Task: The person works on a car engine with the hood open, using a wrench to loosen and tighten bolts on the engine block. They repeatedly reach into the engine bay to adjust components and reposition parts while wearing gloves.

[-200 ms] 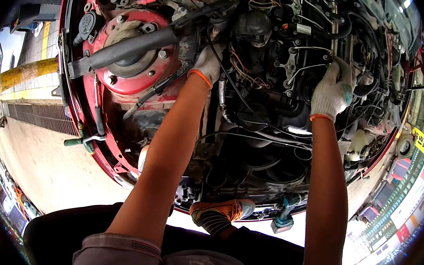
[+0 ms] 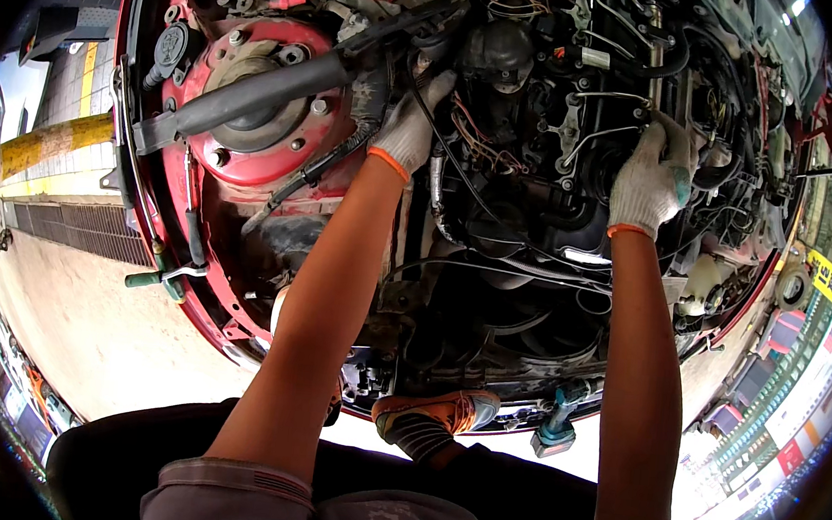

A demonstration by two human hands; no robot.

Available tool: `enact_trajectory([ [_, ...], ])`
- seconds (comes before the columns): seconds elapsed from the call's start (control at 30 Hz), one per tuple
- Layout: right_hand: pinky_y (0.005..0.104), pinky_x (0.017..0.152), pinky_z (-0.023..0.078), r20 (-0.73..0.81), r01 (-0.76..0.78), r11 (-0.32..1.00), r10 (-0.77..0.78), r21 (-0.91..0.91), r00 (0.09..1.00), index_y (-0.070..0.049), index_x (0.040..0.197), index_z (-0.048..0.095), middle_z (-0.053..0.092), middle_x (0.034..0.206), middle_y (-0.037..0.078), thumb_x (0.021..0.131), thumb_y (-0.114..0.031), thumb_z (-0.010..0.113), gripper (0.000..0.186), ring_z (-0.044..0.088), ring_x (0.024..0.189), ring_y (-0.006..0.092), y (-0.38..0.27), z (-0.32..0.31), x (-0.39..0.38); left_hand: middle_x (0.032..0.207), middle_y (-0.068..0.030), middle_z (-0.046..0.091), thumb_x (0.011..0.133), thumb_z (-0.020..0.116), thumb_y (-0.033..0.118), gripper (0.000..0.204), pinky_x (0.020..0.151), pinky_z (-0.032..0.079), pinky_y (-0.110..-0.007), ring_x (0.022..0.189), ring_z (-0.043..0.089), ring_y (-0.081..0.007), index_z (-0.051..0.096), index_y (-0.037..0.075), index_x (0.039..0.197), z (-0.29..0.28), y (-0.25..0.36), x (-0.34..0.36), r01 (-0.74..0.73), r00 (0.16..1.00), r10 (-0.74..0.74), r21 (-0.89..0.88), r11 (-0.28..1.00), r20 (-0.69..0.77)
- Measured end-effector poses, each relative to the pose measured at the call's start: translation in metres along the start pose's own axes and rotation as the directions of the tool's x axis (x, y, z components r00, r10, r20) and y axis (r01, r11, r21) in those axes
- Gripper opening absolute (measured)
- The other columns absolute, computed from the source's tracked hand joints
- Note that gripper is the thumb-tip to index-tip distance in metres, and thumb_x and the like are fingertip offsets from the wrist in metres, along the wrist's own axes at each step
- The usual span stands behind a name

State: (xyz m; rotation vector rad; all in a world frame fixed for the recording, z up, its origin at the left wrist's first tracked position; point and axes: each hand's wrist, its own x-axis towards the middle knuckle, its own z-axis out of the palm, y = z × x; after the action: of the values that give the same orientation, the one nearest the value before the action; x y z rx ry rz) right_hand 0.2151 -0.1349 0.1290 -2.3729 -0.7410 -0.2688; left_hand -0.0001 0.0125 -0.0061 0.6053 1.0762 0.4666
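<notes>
My left hand [image 2: 410,131], in a white knit glove with an orange cuff, reaches down between the red strut tower [image 2: 278,151] and the engine. One finger stretches up and to the right; the others are partly hidden. A thin black cable [image 2: 438,130] crosses in front of this glove. On the engine's right side, my right hand [image 2: 651,181], gloved the same way with a green patch, has its fingers bent at the lower end of a metal rail [image 2: 657,59]. What lies under those fingertips is hidden. Thin metal pipes [image 2: 602,131] run close to its left.
A black bar [image 2: 253,96] crosses the strut tower. A green-handled tool [image 2: 146,279] lies on the left fender edge. A teal cordless power tool [image 2: 555,427] rests at the front edge, near a shoe [image 2: 448,411]. Loose wires and hoses [image 2: 523,266] cross the engine bay.
My left hand has shifted slightly, with a finger now raised up and to the right beside the cable. My left forearm moved a little left. The right hand stays put.
</notes>
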Motion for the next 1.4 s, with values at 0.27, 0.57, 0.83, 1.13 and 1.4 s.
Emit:
enact_trajectory([
  [0.27,0.0427,0.101,0.05,0.026,-0.007,1.0,0.006,0.014,1.0,-0.01,0.109,0.078,0.068,0.121,0.013,0.097,-0.024,0.061,0.025,0.064,0.115,0.0307,0.002,-0.003,-0.002,0.112,-0.0109,0.068,0.088,0.073,0.034,0.044,0.093,0.046,-0.038,0.101,0.061,-0.0238,0.07,0.0,0.117,-0.013,-0.011,0.007,0.037,0.999,-0.038,-0.047,0.998,-0.02],
  [0.57,0.0418,0.101,0.051,0.055,0.057,0.995,-0.052,-0.083,0.997,-0.01,0.111,0.078,0.066,0.123,0.013,0.098,-0.023,0.061,0.025,0.063,0.118,0.0297,0.004,-0.01,-0.002,0.098,-0.0051,0.064,0.093,0.068,0.026,0.028,0.081,0.052,-0.038,0.092,0.063,-0.0206,0.067,0.006,0.112,-0.032,-0.035,0.023,0.119,0.992,-0.097,-0.33,0.936,0.08],
  [0.83,0.0423,0.102,0.051,0.051,-0.013,0.998,0.016,-0.055,0.999,-0.01,0.111,0.078,0.065,0.125,0.013,0.098,-0.024,0.061,0.025,0.063,0.118,0.0297,0.001,-0.013,-0.003,0.115,-0.0123,0.069,0.1,0.063,0.02,0.035,0.08,0.058,-0.033,0.096,0.069,-0.0222,0.064,-0.004,0.125,-0.018,-0.03,0.014,0.029,1.0,-0.027,-0.182,0.983,0.014],
  [1.13,0.0419,0.101,0.051,0.049,-0.038,0.998,0.04,-0.043,0.998,-0.01,0.111,0.077,0.064,0.123,0.014,0.098,-0.024,0.061,0.025,0.064,0.116,0.0307,-0.004,-0.012,-0.004,0.113,-0.0123,0.071,0.093,0.072,0.018,0.034,0.078,0.06,-0.035,0.091,0.071,-0.0228,0.068,-0.003,0.119,-0.008,-0.026,0.031,0.065,0.995,-0.064,-0.011,0.998,0.074],
  [1.4,0.042,0.101,0.051,0.05,-0.008,0.999,0.01,-0.033,0.999,-0.009,0.111,0.077,0.066,0.122,0.014,0.098,-0.025,0.06,0.026,0.064,0.115,0.0307,-0.002,-0.011,-0.004,0.117,-0.0118,0.072,0.096,0.071,0.017,0.03,0.076,0.06,-0.035,0.102,0.068,-0.0228,0.071,-0.004,0.118,-0.028,-0.028,0.04,-0.008,0.99,-0.006,0.101,0.995,0.142],
])
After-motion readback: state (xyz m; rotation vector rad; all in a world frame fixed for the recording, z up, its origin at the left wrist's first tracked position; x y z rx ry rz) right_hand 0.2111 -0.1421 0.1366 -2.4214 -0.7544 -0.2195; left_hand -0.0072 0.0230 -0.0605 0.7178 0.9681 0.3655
